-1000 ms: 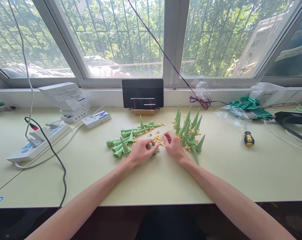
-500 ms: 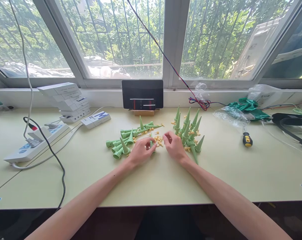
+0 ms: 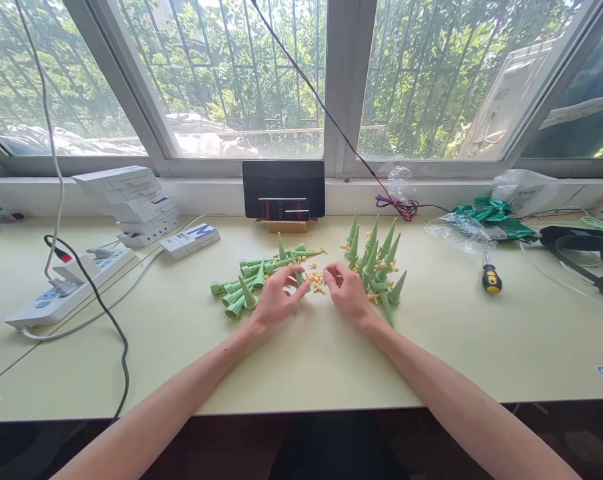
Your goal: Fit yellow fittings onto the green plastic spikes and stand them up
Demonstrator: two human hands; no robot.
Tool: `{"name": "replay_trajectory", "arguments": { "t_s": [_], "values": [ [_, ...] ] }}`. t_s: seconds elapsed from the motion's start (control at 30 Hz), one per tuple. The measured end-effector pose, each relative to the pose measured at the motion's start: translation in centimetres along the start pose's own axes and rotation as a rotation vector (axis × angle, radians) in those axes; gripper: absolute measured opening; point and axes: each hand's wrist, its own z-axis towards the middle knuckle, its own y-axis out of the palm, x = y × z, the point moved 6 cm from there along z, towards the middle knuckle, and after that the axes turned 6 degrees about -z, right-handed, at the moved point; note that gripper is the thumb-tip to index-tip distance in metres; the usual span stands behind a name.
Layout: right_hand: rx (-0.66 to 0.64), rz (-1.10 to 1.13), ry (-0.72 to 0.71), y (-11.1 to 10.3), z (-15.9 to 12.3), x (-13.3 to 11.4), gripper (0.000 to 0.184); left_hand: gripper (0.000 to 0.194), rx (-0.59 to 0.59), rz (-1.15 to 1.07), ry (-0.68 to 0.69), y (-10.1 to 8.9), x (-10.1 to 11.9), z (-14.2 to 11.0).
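My left hand (image 3: 276, 297) curls its thumb and fingers around a pointed green plastic spike (image 3: 298, 272), which leans with its tip up and to the left. Across from it, my right hand (image 3: 348, 290) has its thumb and fingertips pinched together; what sits between them is too small to make out. A pile of small yellow plastic pieces (image 3: 317, 283) lies between the hands. Left of my left hand are several green spikes (image 3: 236, 300), some lying flat. Beyond my right hand stands a cluster of upright green spikes (image 3: 371, 250) with yellow pieces on them.
A phone (image 3: 286, 209) leans against a black tablet (image 3: 284, 177) at the back. White boxes (image 3: 136, 200) and a power strip (image 3: 71, 287) are on the left. A screwdriver (image 3: 492, 279), green plastic bag (image 3: 501, 217) and black strap (image 3: 571, 240) lie on the right.
The spike in my left hand has tipped from upright to leaning left, and the left fingers have spread slightly. My right hand stays pinched in nearly the same spot.
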Motion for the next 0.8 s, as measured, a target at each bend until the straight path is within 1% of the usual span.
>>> {"name": "replay_trajectory", "arguments": {
  "t_s": [0.23,0.4,0.8],
  "values": [
    [-0.011,0.013,-0.018,0.14,0.02,-0.06,0.022,0.037,-0.053,-0.066,0.01,0.41,-0.41,-0.03],
    [-0.002,0.018,-0.043,0.1,-0.07,-0.25,0.021,0.033,-0.093,-0.157,0.01,0.72,-0.5,-0.09],
    [-0.007,0.008,-0.087,0.02,-0.17,-0.84,0.019,0.029,-0.062,-0.074,0.025,0.41,-0.49,0.0]
  ]
}}
